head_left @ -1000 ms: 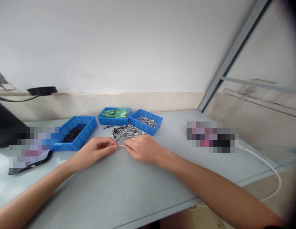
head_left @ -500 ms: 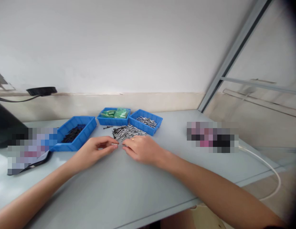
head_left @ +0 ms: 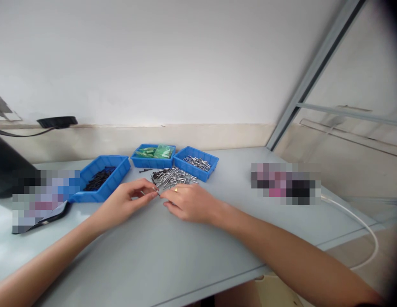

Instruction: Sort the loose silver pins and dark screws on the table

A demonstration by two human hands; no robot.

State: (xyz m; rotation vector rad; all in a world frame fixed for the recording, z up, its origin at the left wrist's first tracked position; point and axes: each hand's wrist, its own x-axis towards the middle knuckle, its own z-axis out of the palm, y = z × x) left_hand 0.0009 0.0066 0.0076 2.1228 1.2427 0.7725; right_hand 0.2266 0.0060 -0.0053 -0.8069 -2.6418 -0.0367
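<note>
Between the thumb and fingers of my left hand [head_left: 129, 200], closed in a pinch, a thin silver metal pin [head_left: 155, 190] sticks out. My right hand [head_left: 188, 201], with a ring on one finger, meets it from the right. Its fingers are curled, their tips close to a small dark bit at the pin's end; what they hold is too small to make out. Just behind both hands lies a loose pile of silver metal pins [head_left: 176, 177], some with dark ends. A few black screw-like pieces [head_left: 145, 170] lie left of the pile.
A blue bin [head_left: 120, 170] of black pieces stands at the left. Farther back are a blue bin [head_left: 152, 163] with green packets and another blue bin [head_left: 205, 175] of silver pins. A white cable [head_left: 361, 228] hangs over the table's right edge. Blurred-out items lie on both sides.
My right fingertips have moved slightly left, closing the gap to my left fingertips. The pin in my left hand has tilted. The bins and pile look the same.
</note>
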